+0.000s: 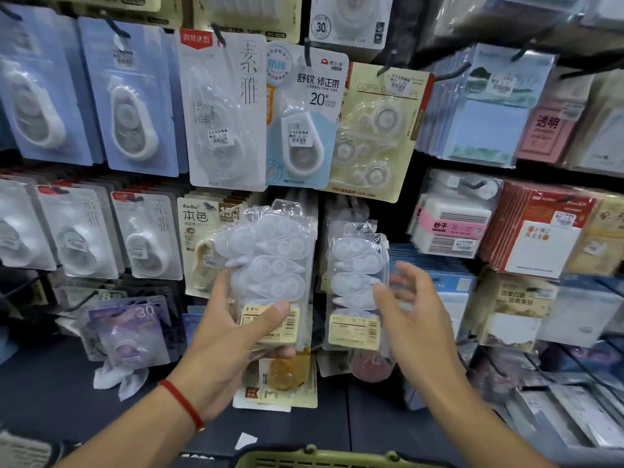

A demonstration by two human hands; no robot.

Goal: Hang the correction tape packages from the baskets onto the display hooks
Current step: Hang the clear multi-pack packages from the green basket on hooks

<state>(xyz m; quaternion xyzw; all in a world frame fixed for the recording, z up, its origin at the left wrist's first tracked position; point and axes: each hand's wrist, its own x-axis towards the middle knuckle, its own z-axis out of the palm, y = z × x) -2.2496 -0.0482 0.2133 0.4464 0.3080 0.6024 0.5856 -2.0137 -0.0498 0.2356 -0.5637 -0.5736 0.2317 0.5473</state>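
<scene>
Crowded pegboard display (50,383) ahead: your left hand (233,336) grips a package stack (270,265) for feeding; right hand (415,312), fingers spread, steadies the hung packages (356,282) beside it

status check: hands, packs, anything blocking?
Left hand gripping a stack of packs. Right hand open beside the hung pack. Nothing blocking.

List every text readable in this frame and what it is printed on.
"素雅": clear pack, top row.
"舒软 修正带 CORRECTION TAPE 20": blue-white pack.
"30": white pack, top.
"BoBo 本色": cream pack.
"30": purple pack.
"透明": pink pack.
"秒干": eraser pack.
Price stickers and the yellow labels on the stack in the left hand and the pack beside the right hand: too blurred.
</scene>
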